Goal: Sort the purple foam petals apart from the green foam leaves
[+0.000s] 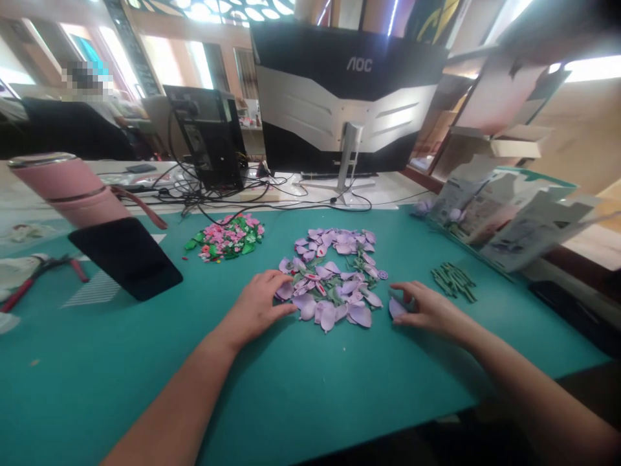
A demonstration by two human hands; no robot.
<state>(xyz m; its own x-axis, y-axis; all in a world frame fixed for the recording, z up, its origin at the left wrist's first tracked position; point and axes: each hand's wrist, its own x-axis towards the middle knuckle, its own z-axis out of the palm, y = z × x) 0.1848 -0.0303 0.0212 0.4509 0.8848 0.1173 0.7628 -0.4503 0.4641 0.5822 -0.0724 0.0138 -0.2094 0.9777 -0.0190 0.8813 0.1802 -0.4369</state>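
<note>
A heap of purple petal pieces (334,278) lies on the teal mat (301,382) in front of me. My left hand (259,304) rests on the mat at the heap's left edge, its fingers curled against the nearest petals. My right hand (427,307) lies to the right of the heap, thumb and fingers closed lightly on a single purple petal (395,307). Whether the left hand grips a petal is hidden by its fingers.
A pile of pink and green pieces (228,238) lies at the back left, with green stems (453,281) at the right. A black phone (126,257), a pink flask (68,188) and red-handled pliers (33,278) are on the left. A monitor (347,103) and paper boxes (509,213) stand behind.
</note>
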